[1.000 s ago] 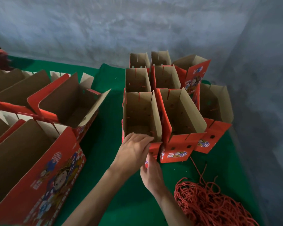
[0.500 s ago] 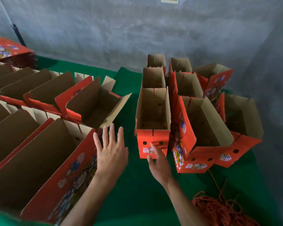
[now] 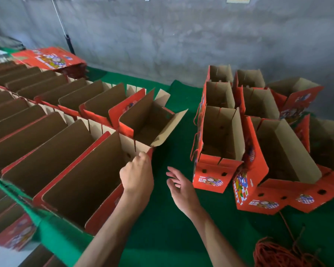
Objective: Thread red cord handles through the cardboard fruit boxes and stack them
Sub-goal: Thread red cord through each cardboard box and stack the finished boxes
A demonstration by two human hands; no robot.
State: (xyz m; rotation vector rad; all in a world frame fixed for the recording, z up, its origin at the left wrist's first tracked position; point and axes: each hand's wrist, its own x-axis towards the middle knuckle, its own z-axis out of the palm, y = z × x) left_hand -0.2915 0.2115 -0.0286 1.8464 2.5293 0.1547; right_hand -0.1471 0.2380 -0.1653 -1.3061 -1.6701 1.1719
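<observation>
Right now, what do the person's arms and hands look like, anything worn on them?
Both the left hand and the right hand are bare: no gloves, rings, watch or bands show. Both forearms are bare too, with no sleeve in view up to the bottom edge of the picture. No markings can be made out on either.

There is one camera, worn on the person's head. It looks forward and down, close over the green cloth [image 3: 170, 228], with boxes [image 3: 220, 143] on both sides and a grey wall [image 3: 181, 39] at the back. The wide lens bends the edges.
</observation>
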